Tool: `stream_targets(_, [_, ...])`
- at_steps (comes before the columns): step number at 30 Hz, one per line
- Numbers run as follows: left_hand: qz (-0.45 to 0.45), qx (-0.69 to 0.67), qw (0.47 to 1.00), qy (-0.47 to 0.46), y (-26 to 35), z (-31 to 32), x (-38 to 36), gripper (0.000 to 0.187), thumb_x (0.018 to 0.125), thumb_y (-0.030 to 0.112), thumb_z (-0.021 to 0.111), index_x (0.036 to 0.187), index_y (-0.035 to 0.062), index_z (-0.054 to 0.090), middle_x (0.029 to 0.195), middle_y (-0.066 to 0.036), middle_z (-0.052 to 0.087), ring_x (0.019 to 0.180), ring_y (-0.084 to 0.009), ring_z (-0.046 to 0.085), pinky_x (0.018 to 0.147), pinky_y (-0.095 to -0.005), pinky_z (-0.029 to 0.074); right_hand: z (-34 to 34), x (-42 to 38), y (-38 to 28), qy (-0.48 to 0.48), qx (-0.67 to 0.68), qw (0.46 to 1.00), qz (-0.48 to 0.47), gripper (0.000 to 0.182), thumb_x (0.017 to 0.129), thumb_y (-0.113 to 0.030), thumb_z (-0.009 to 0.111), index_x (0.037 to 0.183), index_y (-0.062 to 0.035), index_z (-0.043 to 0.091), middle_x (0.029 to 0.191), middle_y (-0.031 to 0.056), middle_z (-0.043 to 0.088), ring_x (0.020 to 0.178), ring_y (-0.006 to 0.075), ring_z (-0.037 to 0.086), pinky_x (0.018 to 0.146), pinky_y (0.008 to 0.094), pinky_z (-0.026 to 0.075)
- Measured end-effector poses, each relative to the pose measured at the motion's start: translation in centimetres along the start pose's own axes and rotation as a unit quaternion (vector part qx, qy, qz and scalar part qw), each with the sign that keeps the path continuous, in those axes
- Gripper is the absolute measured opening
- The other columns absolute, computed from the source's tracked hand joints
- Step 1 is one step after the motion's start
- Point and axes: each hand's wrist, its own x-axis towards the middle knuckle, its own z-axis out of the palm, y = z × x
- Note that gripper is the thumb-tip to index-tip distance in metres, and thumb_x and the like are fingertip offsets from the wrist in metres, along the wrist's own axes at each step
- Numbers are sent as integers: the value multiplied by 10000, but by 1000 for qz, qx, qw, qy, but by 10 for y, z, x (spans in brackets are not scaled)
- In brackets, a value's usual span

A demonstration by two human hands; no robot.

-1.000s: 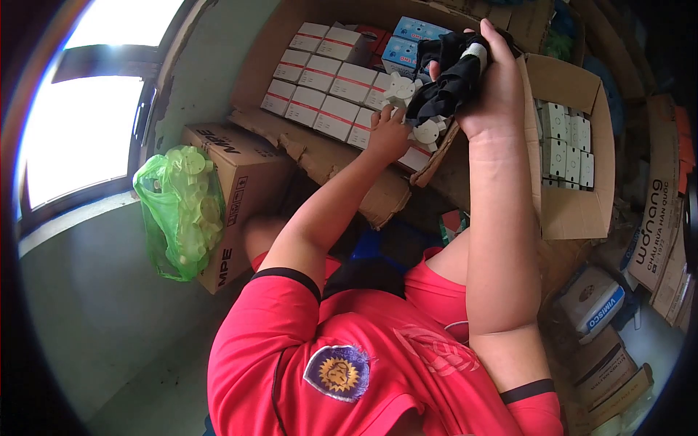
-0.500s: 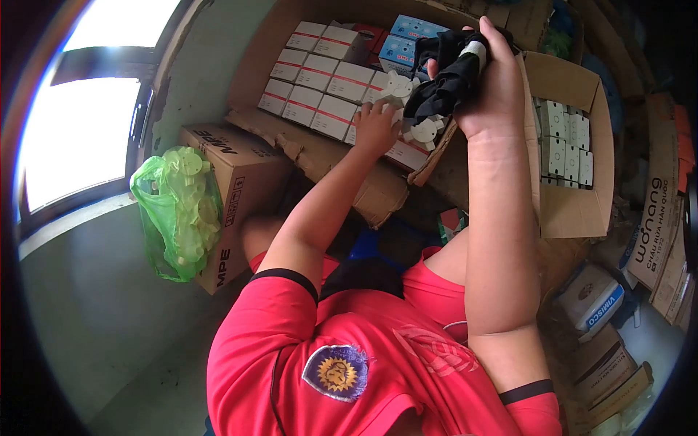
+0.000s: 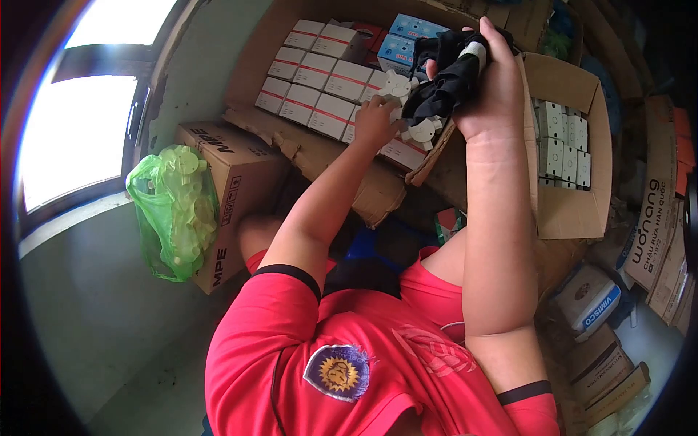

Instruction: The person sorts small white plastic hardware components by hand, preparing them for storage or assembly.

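Note:
My right hand (image 3: 494, 87) holds up a bundle of black cloth (image 3: 452, 86), with a pale band (image 3: 475, 51) near the thumb. My left hand (image 3: 376, 122) reaches over the open carton (image 3: 313, 142), its fingertips at a white round plastic fitting (image 3: 397, 84); whether it grips the fitting is unclear. A second white fitting (image 3: 424, 131) lies just below the black cloth. Rows of small white boxes with red stripes (image 3: 314, 70) fill the carton beside my left hand, and blue boxes (image 3: 398, 52) sit at its back.
At the left, a green bag of pale fittings (image 3: 174, 218) rests against a brown MPE box (image 3: 236, 189). An open carton (image 3: 574, 218) with white switch boxes (image 3: 563, 149) is at the right. Flattened cartons (image 3: 651, 232) and a VIMISCO package (image 3: 590, 299) lie farther right.
My left hand has shifted very slightly and its fingers look more bent at the white fitting. My right hand and the black cloth are almost unchanged. The view has moved a little.

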Motion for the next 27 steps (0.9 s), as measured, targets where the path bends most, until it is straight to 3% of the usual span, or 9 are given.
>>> stream_targets(14, [3,-35,999,-3,-13,16,5,473,721,222,822,1170,115,716,1201,-159,590,1099,-405,559,949,-472,495,-1,0,2,-1,-4,1000,1,265,955,-333,673,994,-85,587,944,82,617,884,229,626,721,456,579])
stream_targets(20, [4,3,1000,25,-4,8,2,470,704,271,838,1141,144,718,1173,-120,593,1108,-349,561,915,-483,458,-3,4,4,-6,2,1000,4,261,953,-333,674,990,-88,591,936,80,623,887,230,629,724,460,577])
stream_targets(23, [82,55,991,87,3,11,-2,434,672,325,851,1064,170,745,1135,-74,590,1096,-301,549,908,-468,406,-3,4,4,-4,-5,1000,10,266,951,-335,676,993,-86,591,932,78,625,886,229,629,725,460,577])
stream_targets(27, [130,90,987,15,9,6,-19,363,646,374,852,939,179,764,1094,-34,581,1073,-271,523,906,-453,368,-3,5,5,-6,-4,1000,6,275,950,-339,676,999,-83,587,943,81,623,887,232,629,723,457,578])
